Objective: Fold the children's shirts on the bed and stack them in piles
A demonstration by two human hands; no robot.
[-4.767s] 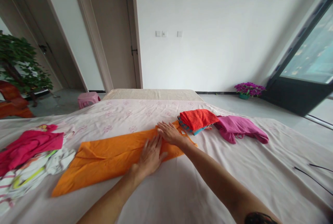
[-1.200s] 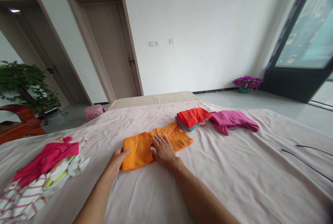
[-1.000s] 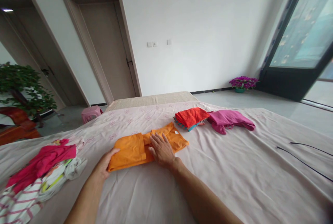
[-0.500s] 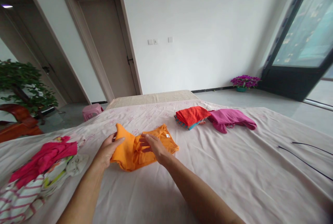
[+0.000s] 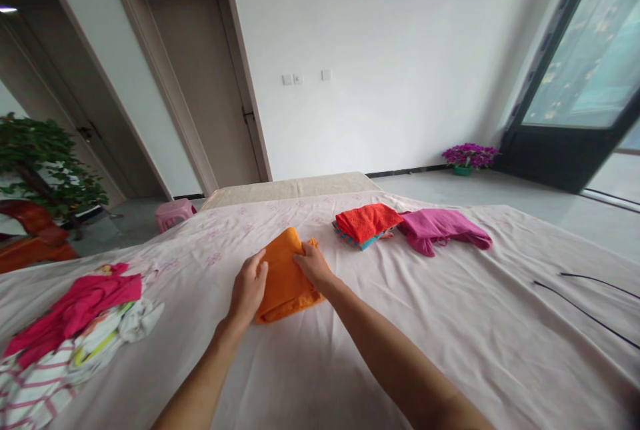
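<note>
An orange garment [image 5: 284,280], folded into a compact rectangle, lies on the pale sheet in front of me. My left hand [image 5: 249,285] grips its left edge, with the thumb on top. At the upper right of the bundle, my right hand [image 5: 315,266] is closed on the folded-over cloth, fingertips on its top surface. Loose orange layers show along the lower and right edges. A folded red cloth [image 5: 367,222] rests on blue-patterned fabric [image 5: 350,238] beyond my right hand, and a magenta garment [image 5: 445,229] touches it on the right.
At the left lies a heap of clothes with a crimson garment [image 5: 83,307] and a striped one [image 5: 43,383]. Black cords [image 5: 585,313] cross the pale sheet [image 5: 425,350] at right. A pink stool [image 5: 175,215] stands beyond the left edge.
The left part of the orange garment has been folded over to the right, making it smaller. My left hand moved right with it; my right hand shifted slightly right and now grips it.
</note>
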